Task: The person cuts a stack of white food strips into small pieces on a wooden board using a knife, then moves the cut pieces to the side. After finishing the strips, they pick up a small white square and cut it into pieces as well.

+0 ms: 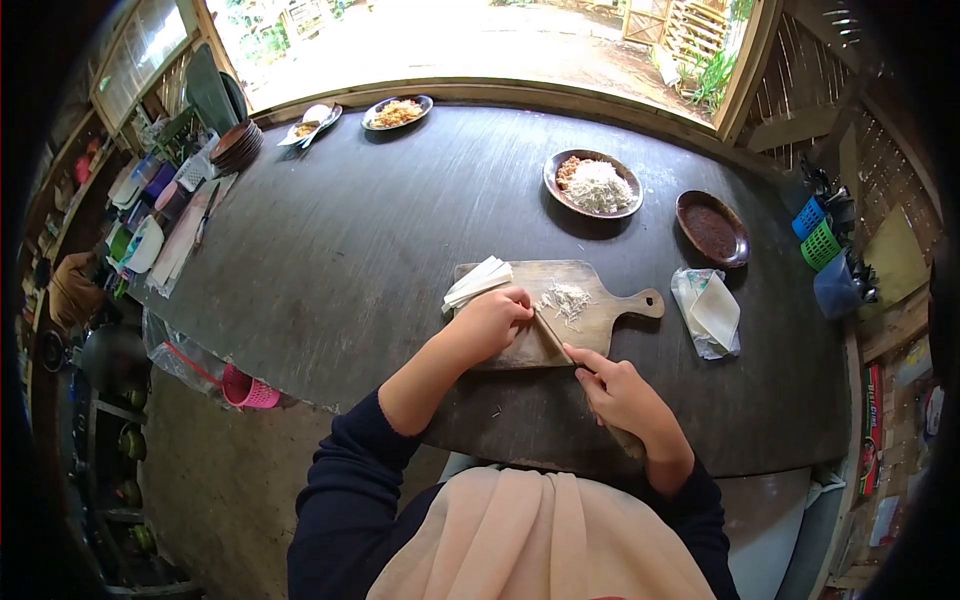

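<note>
My right hand [622, 392] is wrapped round the handle of a knife [552, 332], whose blade points up and left over the wooden cutting board [590, 335]. At the blade's tip, my left hand [497, 322] is closed with bent fingers on the board; what lies under its fingertips is too small to make out. White strips [480, 280] lie at the board's upper left, beside my left hand. Finely cut white shreds [567, 300] form a small pile right of the blade.
Beyond the board stands a plate of white shreds and reddish food [600, 187]. A brown dish [712, 228] and a plastic-wrapped white piece [712, 312] lie right. Two food plates [397, 113] [310, 125] and stacked brown plates [237, 147] are at the far left.
</note>
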`<act>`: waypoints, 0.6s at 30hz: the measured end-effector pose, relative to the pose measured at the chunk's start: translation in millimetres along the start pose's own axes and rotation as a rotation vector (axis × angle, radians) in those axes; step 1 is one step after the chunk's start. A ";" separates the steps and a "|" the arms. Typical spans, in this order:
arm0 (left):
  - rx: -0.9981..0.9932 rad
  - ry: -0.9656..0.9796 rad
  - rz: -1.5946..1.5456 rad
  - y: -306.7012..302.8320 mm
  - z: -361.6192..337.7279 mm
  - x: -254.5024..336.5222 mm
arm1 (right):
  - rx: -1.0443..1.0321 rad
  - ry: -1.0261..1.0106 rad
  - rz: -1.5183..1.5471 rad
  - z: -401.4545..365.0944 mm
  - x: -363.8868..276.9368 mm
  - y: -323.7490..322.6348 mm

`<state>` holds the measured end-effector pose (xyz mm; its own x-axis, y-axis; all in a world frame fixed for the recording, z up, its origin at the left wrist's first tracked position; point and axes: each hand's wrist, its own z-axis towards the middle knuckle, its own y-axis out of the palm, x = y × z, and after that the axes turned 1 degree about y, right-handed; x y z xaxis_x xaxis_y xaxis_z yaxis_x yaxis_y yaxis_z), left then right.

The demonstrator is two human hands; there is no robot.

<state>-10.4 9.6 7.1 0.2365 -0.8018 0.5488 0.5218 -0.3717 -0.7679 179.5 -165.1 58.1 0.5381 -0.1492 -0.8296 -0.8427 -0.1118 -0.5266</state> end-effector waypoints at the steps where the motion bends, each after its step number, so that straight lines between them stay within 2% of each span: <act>1: 0.002 0.003 0.000 0.1 0.1 -0.7 | -0.011 0.013 0.001 0.0 -1.2 -1.4; 6: -0.013 -0.026 -0.002 0.0 0.3 0.1 | 0.012 0.001 -0.034 0.6 3.1 4.2; 8: -0.014 -0.031 -0.006 -0.6 0.5 0.4 | 0.121 -0.170 -0.253 2.8 11.5 11.1; 12: -0.011 -0.003 0.000 0.3 0.8 -2.7 | 0.137 -0.155 -0.196 2.9 10.2 8.7; 14: -0.010 -0.003 -0.011 1.0 0.9 -1.3 | 0.051 -0.102 -0.064 1.4 12.6 2.7; 18: -0.018 -0.021 -0.016 -1.7 1.6 1.1 | -0.049 0.027 0.007 -5.5 1.8 -10.3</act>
<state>-9.7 10.1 9.6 0.2456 -0.7854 0.5682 0.5113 -0.3930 -0.7643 189.2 -169.6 63.0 0.5333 -0.1767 -0.8272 -0.8449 -0.1589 -0.5108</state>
